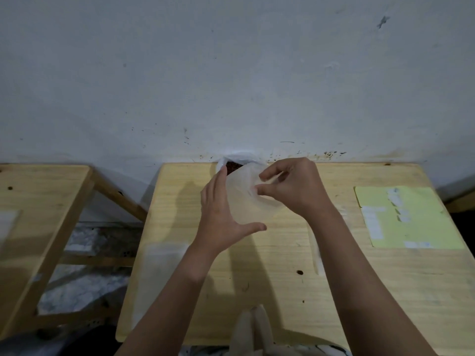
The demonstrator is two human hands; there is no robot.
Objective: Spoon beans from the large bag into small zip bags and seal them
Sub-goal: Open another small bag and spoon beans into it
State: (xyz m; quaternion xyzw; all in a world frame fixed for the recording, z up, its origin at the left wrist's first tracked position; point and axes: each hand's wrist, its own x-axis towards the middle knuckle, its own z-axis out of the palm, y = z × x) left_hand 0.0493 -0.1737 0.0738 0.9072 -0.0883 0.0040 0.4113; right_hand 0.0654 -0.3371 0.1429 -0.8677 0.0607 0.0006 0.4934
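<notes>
I see my right hand [295, 187] pinching the rim of a small, filmy translucent zip bag [246, 199] above the pale wooden counter [282, 265], while my left hand [221, 214] lies flat and open against its side. Behind it a crinkled white plastic bag of dark red beans [232, 166] sits at the wall

A plain, bare workroom: raw wood table [359, 291] against a stained white wall [231, 73], a second bench [38, 201] beside.

Reddish-brown beans [232, 166] in a white large bag [239, 158]; pale wood table [282, 265]; yellow-green sheet [406, 217].
</notes>
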